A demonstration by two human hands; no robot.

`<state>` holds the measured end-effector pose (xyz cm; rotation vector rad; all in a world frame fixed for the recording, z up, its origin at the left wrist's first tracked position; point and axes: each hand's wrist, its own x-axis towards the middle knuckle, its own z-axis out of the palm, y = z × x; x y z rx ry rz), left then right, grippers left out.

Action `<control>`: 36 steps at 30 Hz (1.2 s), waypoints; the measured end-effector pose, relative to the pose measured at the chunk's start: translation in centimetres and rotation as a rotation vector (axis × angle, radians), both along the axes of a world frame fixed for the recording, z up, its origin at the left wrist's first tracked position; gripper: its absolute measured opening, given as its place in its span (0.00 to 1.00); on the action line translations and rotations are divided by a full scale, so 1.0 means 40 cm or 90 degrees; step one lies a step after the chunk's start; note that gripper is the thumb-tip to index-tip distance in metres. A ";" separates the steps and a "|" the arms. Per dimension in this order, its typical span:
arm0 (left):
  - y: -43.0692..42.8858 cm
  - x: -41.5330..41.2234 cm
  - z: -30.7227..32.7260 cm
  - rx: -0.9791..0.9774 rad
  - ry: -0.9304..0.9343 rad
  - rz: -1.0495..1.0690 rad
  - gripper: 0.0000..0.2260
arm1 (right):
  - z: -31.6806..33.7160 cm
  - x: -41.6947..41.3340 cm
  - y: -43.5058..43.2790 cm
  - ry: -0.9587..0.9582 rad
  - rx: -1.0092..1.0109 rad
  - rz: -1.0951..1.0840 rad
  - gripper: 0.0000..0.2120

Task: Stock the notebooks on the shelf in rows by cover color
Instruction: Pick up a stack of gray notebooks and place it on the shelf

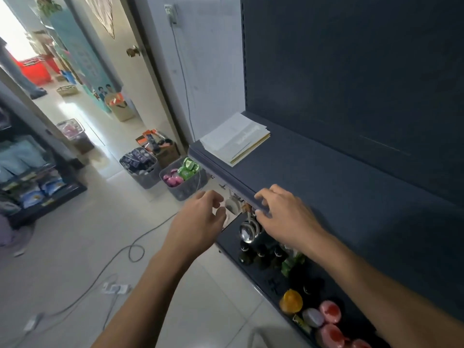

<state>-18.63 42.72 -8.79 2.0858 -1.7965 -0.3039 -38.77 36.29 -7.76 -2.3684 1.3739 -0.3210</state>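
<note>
The dark blue shelf ran from ten o'clock to four o'clock across the view. The stack of notebooks lay flat at its far left end, pale covers on top with a yellow edge showing lower in the pile. Faint print crossed the top cover but was too blurred to read.

The right hand was at the shelf's front lip, at about five o'clock from the stack and well apart from it. Its fingers were curled over the top of the lip and its thumb was tucked below, pinching the edge. The left hand hung in the air just beside it at nine o'clock, its fingers loosely bent and holding nothing.

Below the hands, at six o'clock, dark bottles stood on a lower shelf with labels that could not be read. A grey basket sat on the floor at twelve o'clock from the left hand, and a cable looped over the tiles at eight o'clock.
</note>
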 end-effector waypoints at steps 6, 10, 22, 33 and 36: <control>-0.112 0.139 -0.025 0.017 -0.008 -0.034 0.11 | 0.000 0.118 -0.105 0.015 -0.008 -0.027 0.15; -0.206 0.244 -0.030 0.023 -0.004 -0.075 0.12 | -0.008 0.208 -0.167 0.030 0.000 -0.067 0.16; -0.502 0.493 -0.010 0.001 -0.018 -0.255 0.10 | -0.022 0.462 -0.285 0.003 0.009 -0.267 0.17; -0.757 0.480 -0.001 0.003 0.006 -0.348 0.12 | -0.045 0.461 -0.412 -0.041 0.020 -0.418 0.17; -0.822 0.464 -0.013 0.008 -0.003 -0.352 0.12 | -0.062 0.442 -0.453 -0.053 0.027 -0.454 0.17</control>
